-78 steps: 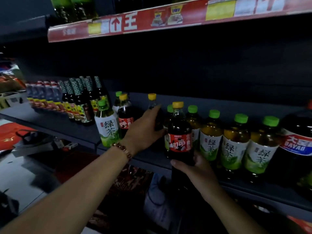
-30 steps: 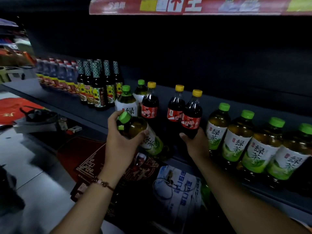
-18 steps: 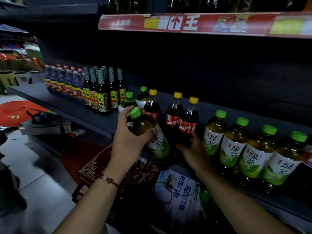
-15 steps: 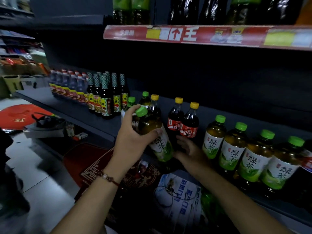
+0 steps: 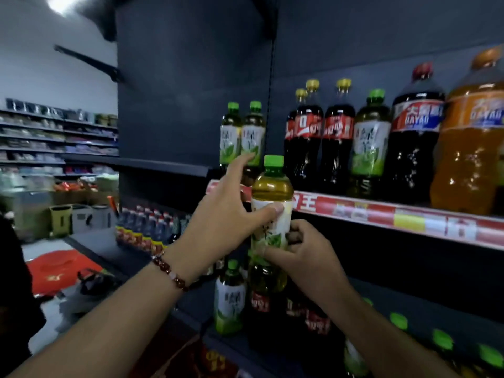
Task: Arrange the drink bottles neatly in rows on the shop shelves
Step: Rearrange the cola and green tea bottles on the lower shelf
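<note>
Centrally, a dark grey shop shelving unit (image 5: 191, 85) fills the view, its back panel rising to 12 o'clock; at 9 o'clock a pale wall and distant racks of goods (image 5: 60, 140), blurred beyond reading, mark the far side of the room. The upper shelf (image 5: 381, 214), edged with a red price strip, runs from the centre toward 3 o'clock and carries, from left to right, two large green tea bottles (image 5: 242, 135), dark cola bottles with yellow caps (image 5: 319, 135), one more green-capped tea bottle (image 5: 369, 140), a big dark bottle with a red cap (image 5: 414, 132) and a big orange soda bottle (image 5: 471, 137). The lower shelf (image 5: 409, 298) extends from 8 o'clock toward 5 o'clock; on it stand a row of small red-labelled bottles (image 5: 141, 230) at 9 o'clock, a green tea bottle (image 5: 230, 296) and red-labelled cola bottles (image 5: 313, 317) below the hands, and green caps (image 5: 441, 339) at 4 o'clock. The held green tea bottle (image 5: 271, 203) stands upright in mid-air at the centre, in front of the upper shelf's edge. The right hand (image 5: 305, 255) grips it with fingers curled round the lower label. The left hand (image 5: 226, 214), a beaded bracelet (image 5: 170, 271) on its wrist, has its fingers extended, the thumb resting against the label and the index finger reaching toward the two large tea bottles. Floor at 8 o'clock shows a red mat (image 5: 60, 271).
</note>
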